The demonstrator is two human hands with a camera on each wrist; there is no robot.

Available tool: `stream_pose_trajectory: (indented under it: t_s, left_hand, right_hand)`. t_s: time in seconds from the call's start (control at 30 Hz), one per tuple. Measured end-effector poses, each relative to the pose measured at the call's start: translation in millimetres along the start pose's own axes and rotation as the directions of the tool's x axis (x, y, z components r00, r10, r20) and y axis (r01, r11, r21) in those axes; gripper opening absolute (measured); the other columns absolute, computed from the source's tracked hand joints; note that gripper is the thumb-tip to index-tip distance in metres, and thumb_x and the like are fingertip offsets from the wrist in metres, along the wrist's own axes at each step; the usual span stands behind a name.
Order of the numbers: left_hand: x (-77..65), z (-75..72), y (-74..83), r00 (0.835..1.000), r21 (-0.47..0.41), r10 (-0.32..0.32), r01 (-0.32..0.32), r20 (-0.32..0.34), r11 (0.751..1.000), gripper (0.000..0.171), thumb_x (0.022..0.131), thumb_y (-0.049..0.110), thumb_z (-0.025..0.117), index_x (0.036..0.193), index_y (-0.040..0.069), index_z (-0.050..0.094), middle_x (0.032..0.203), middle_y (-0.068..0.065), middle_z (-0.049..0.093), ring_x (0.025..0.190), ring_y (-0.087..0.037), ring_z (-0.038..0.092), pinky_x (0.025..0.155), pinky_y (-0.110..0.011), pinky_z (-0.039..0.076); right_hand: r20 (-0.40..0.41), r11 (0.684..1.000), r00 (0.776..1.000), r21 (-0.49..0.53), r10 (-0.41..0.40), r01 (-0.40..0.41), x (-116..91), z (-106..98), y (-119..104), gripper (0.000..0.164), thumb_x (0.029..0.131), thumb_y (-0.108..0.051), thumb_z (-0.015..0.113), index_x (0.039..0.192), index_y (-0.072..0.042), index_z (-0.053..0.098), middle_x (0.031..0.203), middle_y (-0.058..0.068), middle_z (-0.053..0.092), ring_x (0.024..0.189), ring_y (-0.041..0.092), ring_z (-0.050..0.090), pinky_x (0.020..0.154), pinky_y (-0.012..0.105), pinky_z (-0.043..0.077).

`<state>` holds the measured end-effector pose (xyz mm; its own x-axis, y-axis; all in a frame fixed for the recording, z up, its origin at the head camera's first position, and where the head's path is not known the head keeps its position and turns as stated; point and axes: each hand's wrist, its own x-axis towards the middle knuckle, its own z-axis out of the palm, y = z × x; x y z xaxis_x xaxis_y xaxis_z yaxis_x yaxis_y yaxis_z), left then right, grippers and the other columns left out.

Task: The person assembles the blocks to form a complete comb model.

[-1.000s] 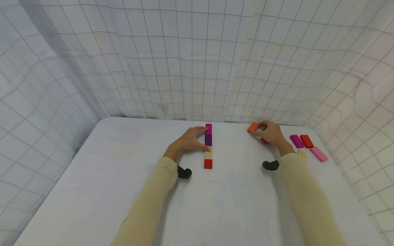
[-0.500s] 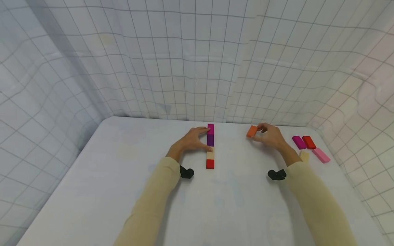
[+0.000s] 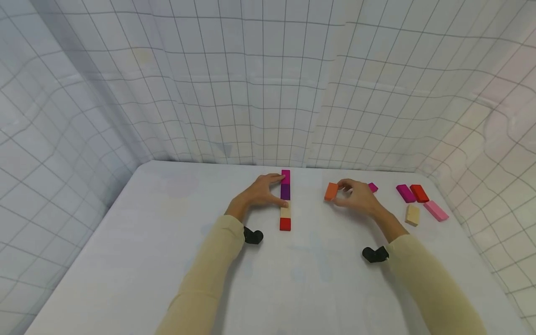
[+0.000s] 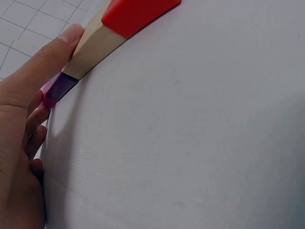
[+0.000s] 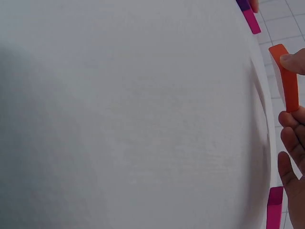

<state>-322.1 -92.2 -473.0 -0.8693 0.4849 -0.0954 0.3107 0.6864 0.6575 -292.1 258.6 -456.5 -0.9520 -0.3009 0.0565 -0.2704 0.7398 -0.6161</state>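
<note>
Near the middle of the white table, a straight row of blocks touches end to end: magenta (image 3: 286, 173), purple (image 3: 285, 192), plain wood (image 3: 285, 213) and red (image 3: 285, 224). My left hand (image 3: 260, 190) rests against the row from the left, its thumb on the plain wood block and its forefinger at the magenta one, fingers spread. To the right of the row, my right hand (image 3: 361, 199) pinches an orange block (image 3: 331, 191) between thumb and fingers. In the right wrist view that orange block (image 5: 289, 86) appears held above the table surface.
A magenta block (image 3: 373, 187) lies partly hidden behind the right hand. Farther right lie another magenta block (image 3: 405, 193), a red block (image 3: 419, 193), a pink block (image 3: 436, 211) and a plain wood block (image 3: 412, 215). Gridded white curtains (image 3: 268, 93) surround the table.
My right hand has carried the orange block left and toward me, uncovering part of a magenta block and the loose plain wood block. The left hand stays at the row.
</note>
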Motion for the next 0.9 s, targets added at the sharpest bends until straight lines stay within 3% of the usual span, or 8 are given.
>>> stream_pose_trajectory:
  t_s: [0.57, 0.9]
  left_hand:
    - [-1.3, -1.5, 4.0, 1.0, 0.007, -0.007, 0.007, 0.009, 1.0, 0.101, 0.08, 0.05, 0.087, 0.163, 0.022, 0.037, 0.168, -0.005, 0.028, 0.152, -0.031, 0.021, 0.121, -0.054, 0.025]
    - [-0.9, -2.4, 4.5, 1.0, 0.007, -0.003, 0.003, 0.007, 1.0, 0.1, 0.08, 0.049, 0.086, 0.163, 0.022, 0.037, 0.168, -0.005, 0.028, 0.152, -0.032, 0.021, 0.121, -0.055, 0.024]
  right_hand:
    - [0.092, 0.991, 0.988, 0.062, -0.126, 0.12, -14, 24, -24, 0.051, 0.081, -0.026, 0.086, 0.122, -0.002, 0.067, 0.111, 0.005, 0.067, 0.106, 0.026, 0.06, 0.095, 0.047, 0.051]
    - [0.16, 0.976, 0.963, 0.061, -0.218, 0.211, -20, 34, -48, 0.055, 0.08, -0.028, 0.086, 0.125, -0.003, 0.067, 0.115, 0.001, 0.067, 0.108, 0.022, 0.059, 0.098, 0.047, 0.051]
